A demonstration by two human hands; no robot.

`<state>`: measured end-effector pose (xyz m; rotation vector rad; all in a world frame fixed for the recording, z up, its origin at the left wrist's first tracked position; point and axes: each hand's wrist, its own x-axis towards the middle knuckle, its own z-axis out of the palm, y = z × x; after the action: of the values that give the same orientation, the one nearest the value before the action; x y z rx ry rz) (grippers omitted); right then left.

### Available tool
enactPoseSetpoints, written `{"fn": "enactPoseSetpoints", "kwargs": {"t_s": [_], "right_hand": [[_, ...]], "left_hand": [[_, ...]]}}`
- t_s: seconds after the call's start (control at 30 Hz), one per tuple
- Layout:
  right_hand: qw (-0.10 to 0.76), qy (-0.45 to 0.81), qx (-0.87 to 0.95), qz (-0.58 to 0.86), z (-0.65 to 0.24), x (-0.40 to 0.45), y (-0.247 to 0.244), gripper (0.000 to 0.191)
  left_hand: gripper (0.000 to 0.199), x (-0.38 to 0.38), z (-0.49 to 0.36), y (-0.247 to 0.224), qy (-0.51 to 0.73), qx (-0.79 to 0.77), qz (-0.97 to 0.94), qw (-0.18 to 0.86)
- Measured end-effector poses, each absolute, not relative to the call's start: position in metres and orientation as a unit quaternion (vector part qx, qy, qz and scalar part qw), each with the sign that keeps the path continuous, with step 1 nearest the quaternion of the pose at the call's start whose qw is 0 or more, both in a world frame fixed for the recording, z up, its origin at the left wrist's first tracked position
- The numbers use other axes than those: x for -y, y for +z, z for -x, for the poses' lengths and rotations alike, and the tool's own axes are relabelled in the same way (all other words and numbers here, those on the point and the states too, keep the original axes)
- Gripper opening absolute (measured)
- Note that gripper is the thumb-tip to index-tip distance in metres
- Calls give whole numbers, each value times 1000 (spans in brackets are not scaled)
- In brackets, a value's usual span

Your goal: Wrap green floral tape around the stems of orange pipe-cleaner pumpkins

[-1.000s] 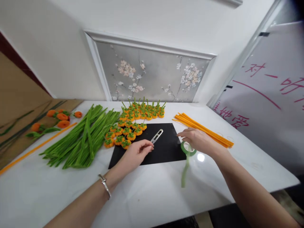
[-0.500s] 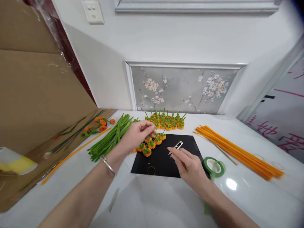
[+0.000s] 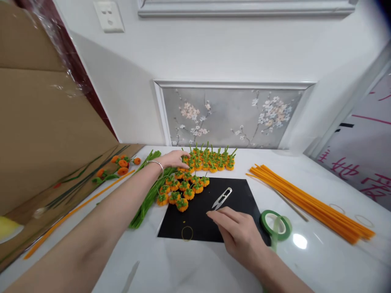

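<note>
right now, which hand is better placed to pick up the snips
Probably the right hand: it is close beside the snips, whereas the left hand is farther off, at the orange-and-green pieces.

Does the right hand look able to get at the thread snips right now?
Likely yes: the thread snips lie uncovered on the black mat, close to the right hand, with nothing visible between them.
</note>
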<state>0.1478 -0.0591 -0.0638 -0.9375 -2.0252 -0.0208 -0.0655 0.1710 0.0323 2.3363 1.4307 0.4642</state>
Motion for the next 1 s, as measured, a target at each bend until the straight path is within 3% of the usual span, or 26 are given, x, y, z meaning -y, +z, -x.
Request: {"fn": "enactPoseSetpoints", "kwargs": {"t_s": [0.17,0.3,0.53,0.77,1.0], "right_hand": [[426,4,821,380,-146,60,-64,34],[418,9,824,383,-146,59,-65,32],[408,8,830,380,-143,59,-64,31],[444,-31,817,367,-151,59,-59,27],[423,-38,825,374,-151,59,-58,27]], "left_hand": [[20,-173,57,21,163,-477,-848,162],[11,-175,57,19,190,-473,-848,146],[10,-176,71,47,249,-494,-823,131],[25,-157,35,81,302,-449,-830,136],[15,-136,-44,66,154,-300,-937,91]]}}
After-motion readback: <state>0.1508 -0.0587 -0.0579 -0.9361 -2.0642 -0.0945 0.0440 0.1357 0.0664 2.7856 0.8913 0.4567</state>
